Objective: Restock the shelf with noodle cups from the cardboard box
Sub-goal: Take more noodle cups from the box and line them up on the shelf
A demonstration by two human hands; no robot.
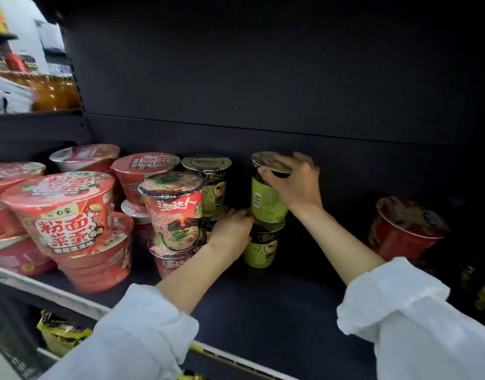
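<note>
On the dark shelf (263, 305) two green noodle cups stand stacked. My right hand (296, 179) grips the lid and rim of the upper green cup (266, 201) from above; that cup leans slightly. My left hand (230, 229) rests against the left side of the lower green cup (259, 249), its fingers curled at the join between the two cups. Another stack of green cups (212, 185) stands just to the left, at the back. The cardboard box is out of view.
Red noodle cups (178, 212) and wide red bowls (68, 215) fill the shelf's left half in stacks. A red bowl stack (406, 231) stands at the right. The shelf's back wall is close behind. Yellow packets (60, 333) lie on the shelf below, bottles (52, 91) upper left.
</note>
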